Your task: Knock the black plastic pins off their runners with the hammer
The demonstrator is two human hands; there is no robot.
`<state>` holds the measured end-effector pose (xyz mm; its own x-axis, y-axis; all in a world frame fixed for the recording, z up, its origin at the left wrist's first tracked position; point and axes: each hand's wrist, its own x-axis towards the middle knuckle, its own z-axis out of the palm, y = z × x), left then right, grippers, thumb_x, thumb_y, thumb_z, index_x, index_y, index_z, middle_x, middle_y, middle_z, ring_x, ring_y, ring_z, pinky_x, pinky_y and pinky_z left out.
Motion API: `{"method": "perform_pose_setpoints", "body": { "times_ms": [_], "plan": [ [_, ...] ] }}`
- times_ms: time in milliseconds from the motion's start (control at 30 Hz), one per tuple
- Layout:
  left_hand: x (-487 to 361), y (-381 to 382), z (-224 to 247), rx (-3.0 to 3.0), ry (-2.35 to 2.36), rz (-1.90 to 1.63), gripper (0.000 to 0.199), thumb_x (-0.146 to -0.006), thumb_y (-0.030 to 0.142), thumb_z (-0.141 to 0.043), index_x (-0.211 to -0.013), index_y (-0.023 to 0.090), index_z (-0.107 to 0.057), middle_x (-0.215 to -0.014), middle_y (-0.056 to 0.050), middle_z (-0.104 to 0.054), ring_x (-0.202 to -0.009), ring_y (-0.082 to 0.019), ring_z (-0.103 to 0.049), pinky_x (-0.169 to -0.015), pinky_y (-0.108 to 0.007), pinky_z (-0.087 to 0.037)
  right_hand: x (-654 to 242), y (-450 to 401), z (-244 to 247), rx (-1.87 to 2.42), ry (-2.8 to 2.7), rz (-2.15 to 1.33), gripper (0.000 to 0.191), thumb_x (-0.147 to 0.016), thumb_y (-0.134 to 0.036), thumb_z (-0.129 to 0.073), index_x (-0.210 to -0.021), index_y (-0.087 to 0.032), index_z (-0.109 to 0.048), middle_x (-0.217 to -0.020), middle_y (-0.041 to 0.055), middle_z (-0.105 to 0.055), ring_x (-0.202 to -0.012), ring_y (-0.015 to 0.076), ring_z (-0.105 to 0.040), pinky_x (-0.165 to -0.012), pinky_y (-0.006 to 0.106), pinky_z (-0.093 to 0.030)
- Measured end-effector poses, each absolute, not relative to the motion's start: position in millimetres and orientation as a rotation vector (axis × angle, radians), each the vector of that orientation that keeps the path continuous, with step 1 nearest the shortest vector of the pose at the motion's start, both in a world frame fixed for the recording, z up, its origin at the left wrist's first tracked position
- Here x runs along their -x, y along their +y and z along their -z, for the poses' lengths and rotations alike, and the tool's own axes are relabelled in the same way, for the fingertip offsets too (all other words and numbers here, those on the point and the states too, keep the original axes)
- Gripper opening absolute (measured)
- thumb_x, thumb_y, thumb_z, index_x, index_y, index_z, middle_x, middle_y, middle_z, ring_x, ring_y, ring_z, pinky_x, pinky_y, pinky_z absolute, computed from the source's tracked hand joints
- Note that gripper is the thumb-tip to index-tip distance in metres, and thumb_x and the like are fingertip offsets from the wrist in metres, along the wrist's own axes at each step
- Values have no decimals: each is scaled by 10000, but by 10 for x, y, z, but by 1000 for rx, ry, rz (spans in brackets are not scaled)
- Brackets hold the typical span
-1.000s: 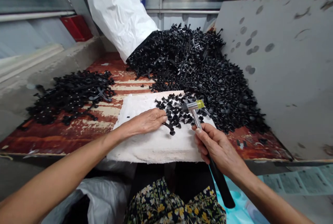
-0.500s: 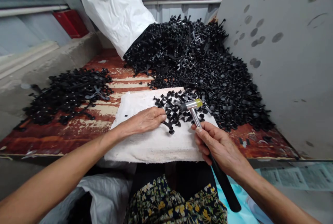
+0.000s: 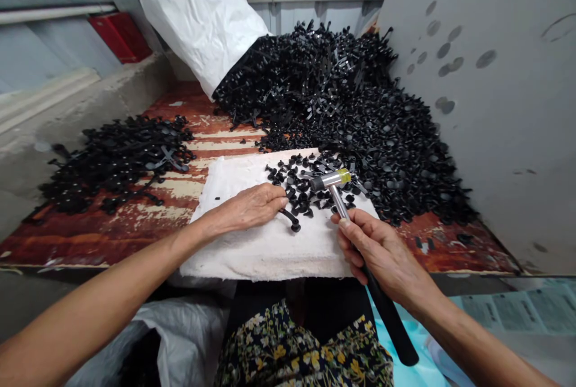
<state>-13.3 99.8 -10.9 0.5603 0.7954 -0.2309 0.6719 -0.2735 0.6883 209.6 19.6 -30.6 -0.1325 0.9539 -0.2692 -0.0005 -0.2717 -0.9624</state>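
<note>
My right hand (image 3: pixel 373 249) is closed around the mallet (image 3: pixel 341 202), a small hammer with a metal shaft, a black handle and a head with one black and one yellow face. The mallet's head hangs over loose black plastic pieces (image 3: pixel 302 198) scattered on a white cloth pad (image 3: pixel 265 255). On the pad's left half, my left hand (image 3: pixel 258 206) pinches a black plastic strip (image 3: pixel 290 218) that ends in a round knob. The fingers hide the strip's other end.
A large heap of black plastic parts (image 3: pixel 387 141) spills from a white sack (image 3: pixel 198 15) at the back. A smaller pile of black pieces (image 3: pixel 117 162) lies left on the worn red tabletop (image 3: pixel 157 231). A grey spotted board (image 3: pixel 495 123) leans at the right.
Both hands keep nearly the same place and the same hold. The view has shifted very slightly; the black strip and the mallet look almost unmoved.
</note>
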Motion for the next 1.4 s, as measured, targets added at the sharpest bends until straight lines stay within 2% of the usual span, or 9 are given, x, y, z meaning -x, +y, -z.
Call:
{"method": "perform_pose_setpoints", "body": {
  "times_ms": [767, 1400],
  "plan": [
    [119, 1013, 56, -2135, 1153, -162, 321, -893, 356, -380, -619, 196, -333, -565, 46, -328, -518, -85, -289, -480, -219, -219, -2118, 202, 327, 1363, -1213, -1516, 398, -787, -580, -599, -851, -196, -519, -592, -92, -422, -379, 52, -353, -286, 166, -320],
    [106, 1012, 60, -2176, 1236, -100, 330, -901, 377, -364, -627, 195, -338, -580, 35, -371, -536, -92, -333, -508, -232, -242, -2139, 184, 352, 1344, -1248, -1521, 366, -830, -556, -567, -898, -199, -525, -588, -97, -412, -378, 56, -349, -297, 166, -316]
  ]
}}
